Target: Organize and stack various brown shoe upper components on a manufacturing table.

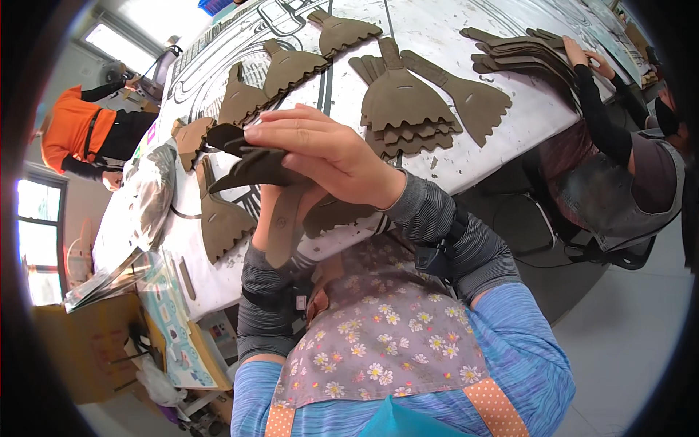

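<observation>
In front of my chest I hold up a dark brown flat piece (256,169), flared at one end with a narrow strap hanging down. My right hand (336,149) lies across its top, fingers long and close together, with the thumb side against it. My left hand (268,200) is below and behind the piece, around its strap part; most of its fingers are hidden. On the table just beyond lie several matching brown pieces (244,98) with wavy edges and narrow necks. A stack of them (404,102) sits to the right, with a single piece (480,109) beside it.
The white table (429,175) carries black lines and small brown scraps. A clear plastic bag (154,193) and a brown strip (188,280) lie at the left. On the right, a seated person's hands (575,54) touch another stack (520,54). Someone in orange (76,120) stands far left.
</observation>
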Demonstrator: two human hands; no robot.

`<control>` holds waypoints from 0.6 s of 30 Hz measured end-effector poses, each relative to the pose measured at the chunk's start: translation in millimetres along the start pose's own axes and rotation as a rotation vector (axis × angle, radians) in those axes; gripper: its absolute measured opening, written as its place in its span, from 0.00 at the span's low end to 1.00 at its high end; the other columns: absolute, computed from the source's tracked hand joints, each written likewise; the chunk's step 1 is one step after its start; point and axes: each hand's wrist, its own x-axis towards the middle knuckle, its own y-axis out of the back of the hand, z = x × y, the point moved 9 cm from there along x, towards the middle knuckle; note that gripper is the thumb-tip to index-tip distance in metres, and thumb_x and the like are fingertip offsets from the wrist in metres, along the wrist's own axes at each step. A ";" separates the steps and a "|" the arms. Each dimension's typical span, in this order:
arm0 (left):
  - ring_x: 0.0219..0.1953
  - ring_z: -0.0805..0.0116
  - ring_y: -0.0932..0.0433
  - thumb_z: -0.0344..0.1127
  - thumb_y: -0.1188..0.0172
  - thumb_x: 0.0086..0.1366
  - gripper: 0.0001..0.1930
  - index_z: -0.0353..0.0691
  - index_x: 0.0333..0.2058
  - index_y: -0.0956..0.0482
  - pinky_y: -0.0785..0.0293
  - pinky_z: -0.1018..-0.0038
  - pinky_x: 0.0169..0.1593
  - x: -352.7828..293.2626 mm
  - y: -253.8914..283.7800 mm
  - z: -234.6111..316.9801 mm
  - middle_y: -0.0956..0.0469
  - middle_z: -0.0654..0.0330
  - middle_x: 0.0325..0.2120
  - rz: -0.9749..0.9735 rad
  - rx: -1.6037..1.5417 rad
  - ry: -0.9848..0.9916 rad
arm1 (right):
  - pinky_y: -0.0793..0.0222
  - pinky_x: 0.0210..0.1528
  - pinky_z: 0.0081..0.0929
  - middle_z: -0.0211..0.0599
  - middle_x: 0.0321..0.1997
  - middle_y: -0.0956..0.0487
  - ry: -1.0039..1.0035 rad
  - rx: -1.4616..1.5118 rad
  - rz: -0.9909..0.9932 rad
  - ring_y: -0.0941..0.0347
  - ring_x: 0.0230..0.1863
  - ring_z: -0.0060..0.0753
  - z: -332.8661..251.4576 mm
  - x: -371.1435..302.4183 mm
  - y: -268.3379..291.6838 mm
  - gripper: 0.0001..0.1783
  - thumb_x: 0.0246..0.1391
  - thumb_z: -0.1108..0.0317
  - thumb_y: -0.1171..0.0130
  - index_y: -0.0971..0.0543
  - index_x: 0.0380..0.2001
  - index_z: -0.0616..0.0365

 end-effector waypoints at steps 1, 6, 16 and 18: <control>0.51 0.65 0.25 0.32 0.29 0.55 0.33 0.36 0.57 0.35 0.27 0.71 0.53 -0.5 5.2 0.7 0.26 0.54 0.49 0.001 0.002 0.002 | 0.42 0.63 0.39 0.41 0.58 0.25 0.013 -0.085 -0.026 0.35 0.63 0.46 2.9 -2.5 1.8 0.26 0.59 0.66 0.43 0.30 0.61 0.52; 0.55 0.62 0.28 0.27 0.43 0.66 0.12 0.30 0.46 0.30 0.35 0.71 0.62 1.7 1.9 9.5 0.26 0.49 0.44 -0.084 -0.388 0.150 | 0.36 0.61 0.40 0.50 0.60 0.29 -0.207 -0.100 -0.024 0.34 0.61 0.50 28.7 -39.6 26.8 0.54 0.44 0.50 0.29 0.46 0.69 0.57; 0.40 0.72 0.24 0.23 0.41 0.60 0.18 0.36 0.49 0.30 0.26 0.78 0.46 5.5 2.3 -8.3 0.26 0.58 0.38 -0.010 -0.406 0.171 | 0.31 0.48 0.39 0.41 0.40 0.24 -0.411 -0.314 0.015 0.26 0.44 0.48 58.9 -71.2 12.0 0.34 0.39 0.50 0.28 0.27 0.47 0.55; 0.38 0.74 0.24 0.24 0.39 0.59 0.12 0.37 0.42 0.25 0.26 0.78 0.41 4.0 4.5 -6.6 0.24 0.61 0.35 0.061 -0.304 0.190 | 0.31 0.47 0.39 0.41 0.40 0.24 -0.415 -0.377 -0.043 0.26 0.44 0.47 58.3 -69.3 7.6 0.33 0.39 0.50 0.28 0.27 0.46 0.55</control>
